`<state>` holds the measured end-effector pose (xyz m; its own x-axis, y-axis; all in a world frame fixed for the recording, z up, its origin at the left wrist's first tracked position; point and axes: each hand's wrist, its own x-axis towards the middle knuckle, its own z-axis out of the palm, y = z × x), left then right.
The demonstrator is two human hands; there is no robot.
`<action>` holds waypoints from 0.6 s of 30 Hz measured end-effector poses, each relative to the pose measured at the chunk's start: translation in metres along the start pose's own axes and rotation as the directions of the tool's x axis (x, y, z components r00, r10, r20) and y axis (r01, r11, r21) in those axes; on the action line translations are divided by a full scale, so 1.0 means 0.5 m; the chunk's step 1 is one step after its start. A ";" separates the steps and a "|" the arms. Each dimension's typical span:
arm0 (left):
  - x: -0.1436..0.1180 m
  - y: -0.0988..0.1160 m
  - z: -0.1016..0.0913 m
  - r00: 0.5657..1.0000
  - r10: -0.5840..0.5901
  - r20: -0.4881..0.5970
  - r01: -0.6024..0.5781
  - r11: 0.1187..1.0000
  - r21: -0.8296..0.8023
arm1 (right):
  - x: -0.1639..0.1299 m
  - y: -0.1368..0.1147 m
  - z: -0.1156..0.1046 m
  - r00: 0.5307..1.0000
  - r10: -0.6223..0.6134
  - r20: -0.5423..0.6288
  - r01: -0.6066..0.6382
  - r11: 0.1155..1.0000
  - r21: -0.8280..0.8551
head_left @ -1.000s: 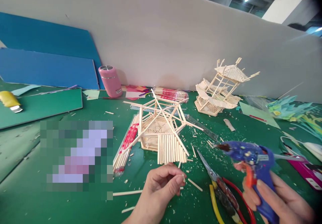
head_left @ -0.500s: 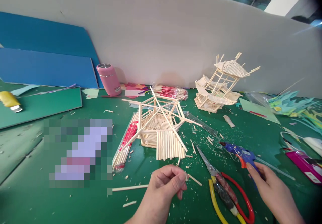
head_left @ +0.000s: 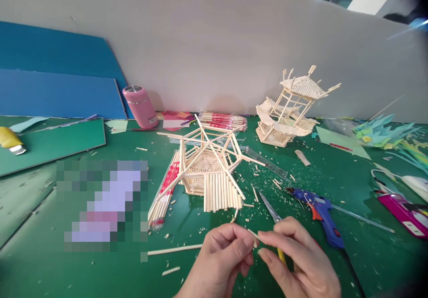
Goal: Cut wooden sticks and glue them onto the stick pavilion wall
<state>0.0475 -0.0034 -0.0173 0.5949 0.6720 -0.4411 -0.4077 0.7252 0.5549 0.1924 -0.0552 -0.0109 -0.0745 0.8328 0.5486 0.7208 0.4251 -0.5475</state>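
The right hand (head_left: 297,258) has left the glue gun (head_left: 317,211), joining the left hand (head_left: 224,255) in a pinching grip on a short stick (head_left: 256,236).

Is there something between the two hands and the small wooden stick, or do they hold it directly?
Nothing visible is in the way. The left hand and the right hand both pinch the small wooden stick directly between their fingertips, above the green mat. The scissors lie behind the hands, partly hidden by the right one.
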 end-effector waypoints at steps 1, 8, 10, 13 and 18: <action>-0.002 0.001 -0.001 1.000 0.005 0.003 -0.005 1.000 0.000 | 0.001 0.001 0.008 0.999 -0.028 -0.016 0.028 0.999 0.015; -0.002 0.007 0.000 1.000 0.006 -0.020 -0.008 0.995 -0.103 | 0.012 0.013 0.020 0.984 -0.173 -0.039 0.166 0.977 -0.135; 0.001 0.007 0.001 1.000 0.015 -0.027 -0.018 0.994 -0.111 | 0.015 0.014 0.021 0.978 -0.207 -0.036 0.198 0.966 -0.169; 0.005 0.007 0.001 0.999 0.043 -0.020 -0.044 0.996 -0.078 | 0.015 0.016 0.029 0.977 -0.197 -0.082 0.181 0.969 -0.167; 0.007 0.007 -0.004 0.999 0.047 0.007 -0.047 0.999 -0.017 | 0.024 0.009 0.053 0.958 -0.122 -0.258 0.101 0.990 -0.094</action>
<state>0.0468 0.0020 -0.0184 0.5795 0.7045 -0.4098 -0.4469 0.6952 0.5630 0.1766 -0.0341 -0.0236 0.0186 0.6548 0.7556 0.7713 0.4714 -0.4276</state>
